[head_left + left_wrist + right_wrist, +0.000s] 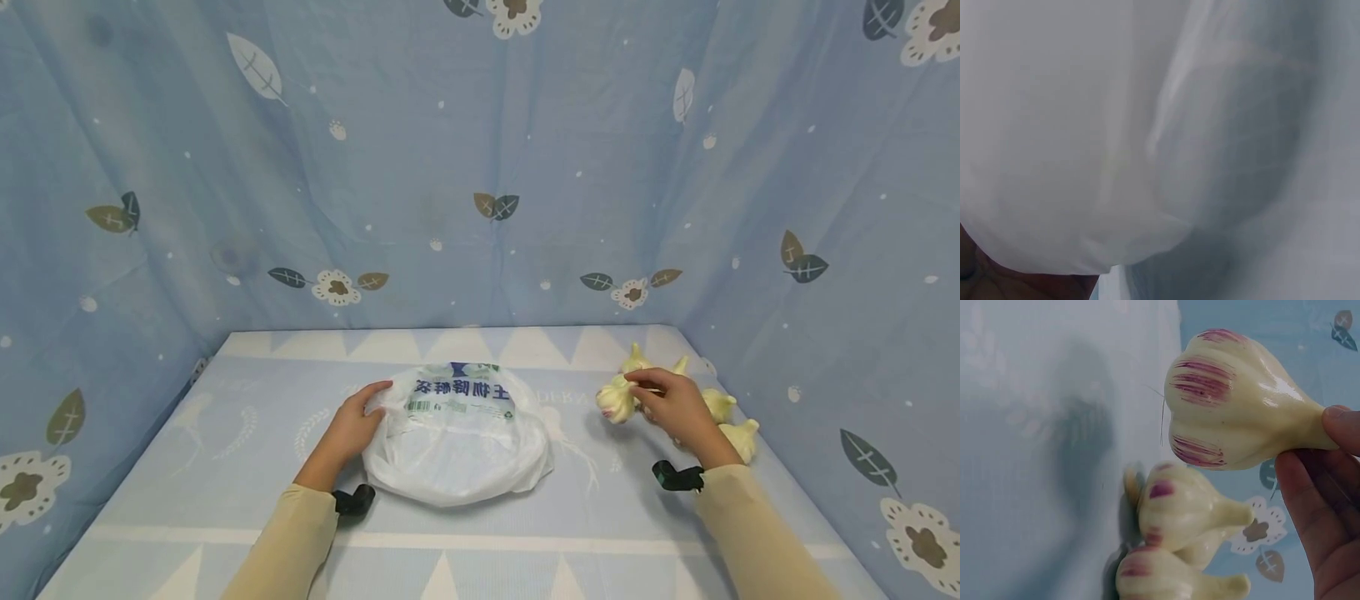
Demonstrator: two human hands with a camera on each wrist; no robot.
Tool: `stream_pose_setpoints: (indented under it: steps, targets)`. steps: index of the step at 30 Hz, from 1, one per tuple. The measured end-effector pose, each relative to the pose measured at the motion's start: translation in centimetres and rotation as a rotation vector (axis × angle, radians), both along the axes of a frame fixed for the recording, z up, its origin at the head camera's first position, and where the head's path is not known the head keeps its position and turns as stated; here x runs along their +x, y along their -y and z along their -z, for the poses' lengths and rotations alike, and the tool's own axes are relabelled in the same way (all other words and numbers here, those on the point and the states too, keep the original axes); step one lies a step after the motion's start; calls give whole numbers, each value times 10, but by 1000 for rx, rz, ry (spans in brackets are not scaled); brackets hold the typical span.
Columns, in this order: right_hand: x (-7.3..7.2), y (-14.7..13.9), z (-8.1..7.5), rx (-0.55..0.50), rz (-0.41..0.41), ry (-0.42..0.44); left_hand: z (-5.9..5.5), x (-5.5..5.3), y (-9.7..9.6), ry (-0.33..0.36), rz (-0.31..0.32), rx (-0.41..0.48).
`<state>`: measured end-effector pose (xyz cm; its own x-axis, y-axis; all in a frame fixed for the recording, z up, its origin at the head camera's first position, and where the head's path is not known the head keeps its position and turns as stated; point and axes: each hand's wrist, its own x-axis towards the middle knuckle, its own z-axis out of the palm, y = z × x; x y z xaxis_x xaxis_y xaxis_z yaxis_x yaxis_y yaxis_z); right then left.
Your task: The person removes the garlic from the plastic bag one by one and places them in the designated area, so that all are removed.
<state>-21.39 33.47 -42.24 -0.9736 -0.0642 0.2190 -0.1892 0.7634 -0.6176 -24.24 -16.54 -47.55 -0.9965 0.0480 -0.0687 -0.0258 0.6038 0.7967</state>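
Observation:
A white plastic bag (pixel 450 475) with printed characters lies at the middle of the table, its mouth spread wide. My left hand (pixel 356 429) grips the bag's left edge. White plastic (pixel 1054 137) fills much of the left wrist view and hides most of that hand. At the right, my right hand (pixel 671 408) pinches a garlic bulb (pixel 617 400) by its stem, off the table. The right wrist view shows this bulb (pixel 1229 400) with purple streaks, thumb and fingers at its neck. Several more garlic bulbs (pixel 741 437) lie around and behind the right hand.
The table (pixel 247 475) has a pale blue patterned cover. Blue curtains (pixel 420 167) with leaves and flowers stand along its back and sides. A dark wrist device (pixel 675 477) sits at the right wrist, and a similar one (pixel 355 502) at the left.

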Motion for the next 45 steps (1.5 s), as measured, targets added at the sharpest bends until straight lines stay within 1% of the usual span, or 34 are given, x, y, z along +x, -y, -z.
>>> stream_pose_setpoints:
  steps: [5, 10, 15, 21, 26, 37, 42, 45]
  targets:
    - [5, -12, 4, 32, 33, 6, 0, 0, 0, -3, 2, -7]
    - [10, -21, 9, 54, 39, 8, 0, 0, 0, -12, 3, 1]
    - [12, -27, 13, 82, 45, -4, 1, 1, 0, -27, 12, -12]
    - [14, -35, 18, 132, 50, -23, -1, 3, -1, -23, 13, -13]
    - [16, -38, 20, 134, 33, -23, 0, 3, -1, -14, 13, -8]
    - [17, -43, 22, 100, 36, 42, 1, 4, -2, -32, 33, 10]
    - [18, -44, 19, 113, 38, 28, 0, 4, -2, -24, 26, 6]
    - [18, -44, 17, 126, 25, 10, -2, 4, -2, -18, 20, 3]
